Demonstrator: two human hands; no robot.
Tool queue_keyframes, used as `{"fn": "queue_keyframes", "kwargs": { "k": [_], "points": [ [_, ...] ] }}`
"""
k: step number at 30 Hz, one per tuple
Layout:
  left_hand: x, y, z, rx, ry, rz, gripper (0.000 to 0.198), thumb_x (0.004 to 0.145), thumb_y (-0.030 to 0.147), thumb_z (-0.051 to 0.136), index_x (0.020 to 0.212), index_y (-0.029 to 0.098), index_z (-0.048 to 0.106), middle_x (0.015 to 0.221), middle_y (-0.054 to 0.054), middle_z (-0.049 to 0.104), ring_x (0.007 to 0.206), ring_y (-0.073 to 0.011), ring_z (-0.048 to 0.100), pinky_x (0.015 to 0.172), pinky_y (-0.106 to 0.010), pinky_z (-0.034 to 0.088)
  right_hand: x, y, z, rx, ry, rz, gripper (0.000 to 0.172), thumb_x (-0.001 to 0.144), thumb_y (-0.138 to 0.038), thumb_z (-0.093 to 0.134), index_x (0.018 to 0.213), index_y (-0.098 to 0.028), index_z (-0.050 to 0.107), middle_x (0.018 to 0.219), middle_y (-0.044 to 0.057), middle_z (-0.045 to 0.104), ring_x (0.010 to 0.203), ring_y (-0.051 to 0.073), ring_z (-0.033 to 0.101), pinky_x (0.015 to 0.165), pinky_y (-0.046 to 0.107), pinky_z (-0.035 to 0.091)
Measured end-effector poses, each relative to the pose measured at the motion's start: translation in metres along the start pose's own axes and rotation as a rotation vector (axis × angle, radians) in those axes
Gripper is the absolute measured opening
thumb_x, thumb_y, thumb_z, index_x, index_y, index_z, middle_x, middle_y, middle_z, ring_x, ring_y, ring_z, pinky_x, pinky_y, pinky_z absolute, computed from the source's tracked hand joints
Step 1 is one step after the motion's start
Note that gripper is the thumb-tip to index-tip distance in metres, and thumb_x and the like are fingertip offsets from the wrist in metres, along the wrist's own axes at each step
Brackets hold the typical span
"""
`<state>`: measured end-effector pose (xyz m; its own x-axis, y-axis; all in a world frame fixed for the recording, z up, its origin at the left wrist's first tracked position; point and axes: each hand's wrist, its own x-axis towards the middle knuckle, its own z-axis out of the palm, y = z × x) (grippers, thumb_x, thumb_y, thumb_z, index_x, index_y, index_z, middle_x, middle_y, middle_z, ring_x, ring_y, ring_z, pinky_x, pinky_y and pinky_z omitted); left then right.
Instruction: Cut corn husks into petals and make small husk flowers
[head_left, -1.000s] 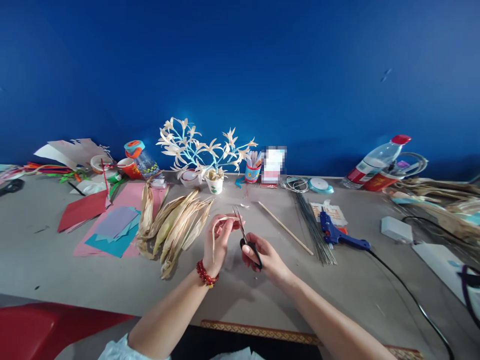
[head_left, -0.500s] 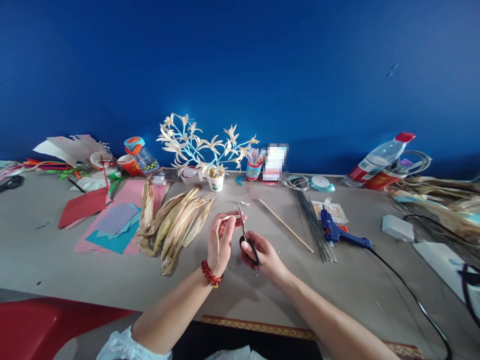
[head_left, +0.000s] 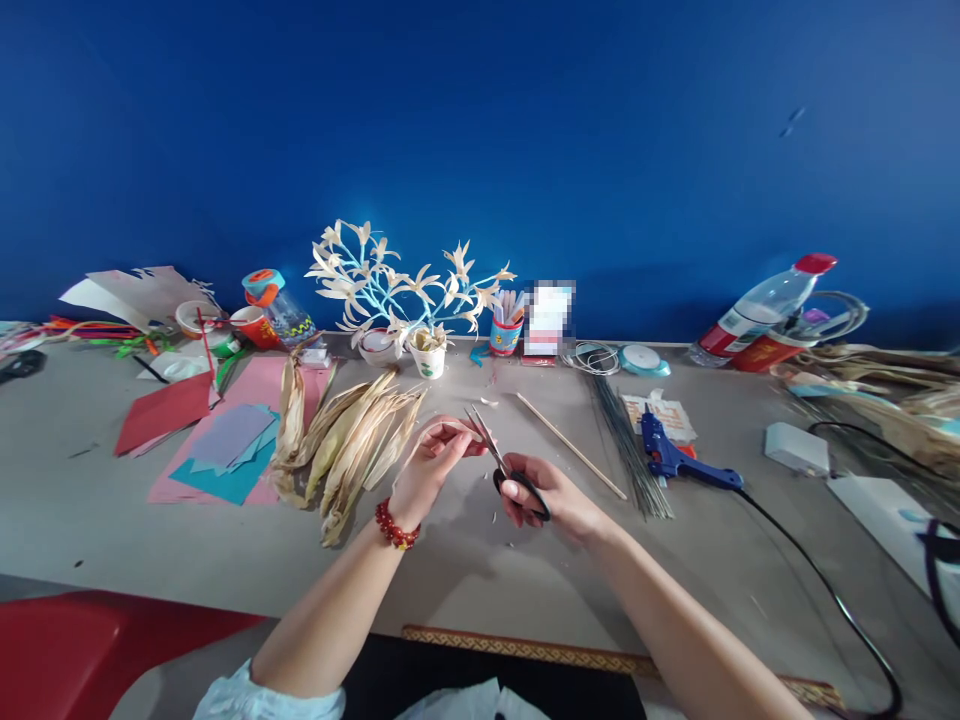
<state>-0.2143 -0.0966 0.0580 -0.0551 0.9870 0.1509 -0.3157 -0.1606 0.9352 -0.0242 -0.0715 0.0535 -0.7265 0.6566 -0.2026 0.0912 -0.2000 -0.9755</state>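
My left hand (head_left: 433,462) pinches a thin, pale strip of corn husk (head_left: 448,424) between thumb and fingers. My right hand (head_left: 551,498) grips black-handled scissors (head_left: 523,492), with thumb and fingers in the loops. Their blades (head_left: 484,430) point up and left, slightly parted, right beside my left fingertips. Whether the blades touch the strip I cannot tell. Left of my hands lies a bundle of dried corn husks (head_left: 360,450). Small pale scraps (head_left: 489,403) dot the table around the scissors.
Husk flowers stand in a white cup (head_left: 428,358) at the back. A wooden stick (head_left: 570,445), dark wires (head_left: 634,450) and a blue glue gun (head_left: 679,460) with a trailing black cord lie to the right. Coloured paper (head_left: 225,460) is on the left; a tilted bottle (head_left: 761,310) leans at back right.
The scissors and my right hand have shifted right and slightly down, with the blades tilted further left. My left wrist has moved left, and the strip's long hanging end no longer shows over the palm.
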Motion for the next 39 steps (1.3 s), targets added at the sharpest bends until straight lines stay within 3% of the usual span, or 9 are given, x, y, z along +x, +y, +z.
{"fn": "queue_keyframes", "kwargs": {
  "k": [13,19,27,39],
  "points": [
    [0.001,0.004,-0.002,0.017,-0.083,0.035,0.015,0.089,0.029,0.063,0.086,0.014,0.065,0.098,-0.01,0.072,0.088,-0.0205,0.071,0.083,-0.035,0.058,0.0,-0.001,0.0,-0.117,0.058,0.038,0.049,0.075,-0.062,0.068,0.076,-0.019,0.045,0.053,-0.003,0.057,0.046,0.008,0.041,0.043,0.02,0.025],
    [-0.001,0.007,-0.001,0.044,-0.087,0.078,0.014,0.09,0.027,0.062,0.085,0.015,0.065,0.098,-0.01,0.07,0.089,-0.0208,0.071,0.083,-0.036,0.058,0.002,0.008,0.0,-0.201,0.167,-0.014,0.048,0.069,-0.051,0.079,0.072,-0.021,0.042,0.057,-0.007,0.05,0.05,0.009,0.044,0.047,0.021,0.03],
    [0.0,0.004,-0.001,0.068,-0.084,0.086,0.013,0.09,0.027,0.061,0.085,0.015,0.065,0.099,-0.009,0.071,0.087,-0.0199,0.071,0.082,-0.036,0.059,-0.002,-0.004,0.0,-0.136,0.057,0.0,0.049,0.073,-0.059,0.072,0.075,-0.02,0.043,0.06,-0.005,0.051,0.055,0.01,0.047,0.05,0.021,0.031],
    [-0.002,0.012,0.003,0.123,-0.059,0.071,0.018,0.088,0.033,0.062,0.084,0.017,0.066,0.097,-0.009,0.071,0.087,-0.0203,0.071,0.083,-0.036,0.059,-0.001,-0.004,0.002,-0.109,0.094,0.047,0.052,0.068,-0.062,0.074,0.072,-0.02,0.043,0.053,-0.005,0.052,0.049,0.009,0.046,0.047,0.021,0.027]
  ]
}}
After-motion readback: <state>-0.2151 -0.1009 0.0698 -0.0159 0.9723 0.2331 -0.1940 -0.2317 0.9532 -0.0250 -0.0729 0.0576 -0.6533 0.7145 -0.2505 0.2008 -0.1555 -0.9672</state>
